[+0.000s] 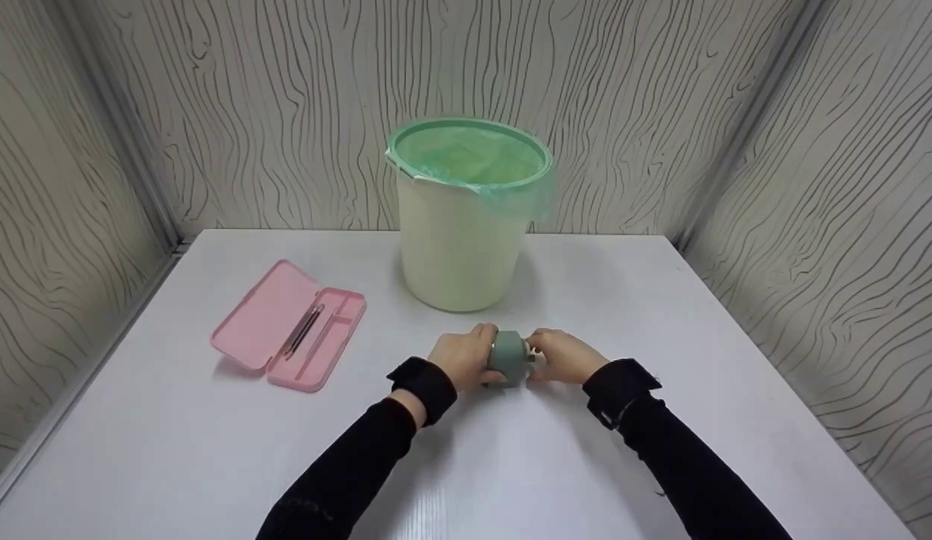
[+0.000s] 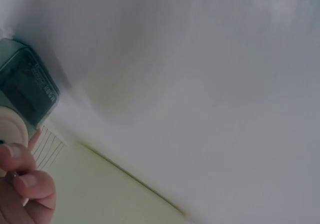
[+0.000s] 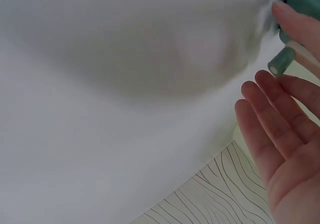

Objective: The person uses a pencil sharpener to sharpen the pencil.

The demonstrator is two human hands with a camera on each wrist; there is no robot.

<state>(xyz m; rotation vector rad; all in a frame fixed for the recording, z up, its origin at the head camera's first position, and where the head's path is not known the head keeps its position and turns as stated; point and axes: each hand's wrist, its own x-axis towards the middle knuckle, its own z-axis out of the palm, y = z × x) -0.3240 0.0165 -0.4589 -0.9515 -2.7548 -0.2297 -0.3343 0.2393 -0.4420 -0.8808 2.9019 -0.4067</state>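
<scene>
A green pencil sharpener (image 1: 509,357) stands on the table in the head view, between both hands. My left hand (image 1: 464,358) grips its left side, fingers over the top and thumb low at the front. In the left wrist view, the sharpener's clear drawer (image 2: 30,86) and round cream face (image 2: 12,129) show. Curled fingers (image 2: 30,181) meet beside that face, and a small dark bit shows between them. My right hand (image 1: 567,355) is at the crank side. In the right wrist view its fingers (image 3: 270,114) are extended, and the crank's green knob (image 3: 281,61) lies between thumb and fingers.
An open pink pencil case (image 1: 316,337) lies to the left, with dark pencils (image 1: 305,331) in it. Behind the hands stands a tall pale bin (image 1: 462,247) with a green rim and a green bag liner. Patterned wall panels (image 1: 286,112) enclose the white table (image 1: 173,450).
</scene>
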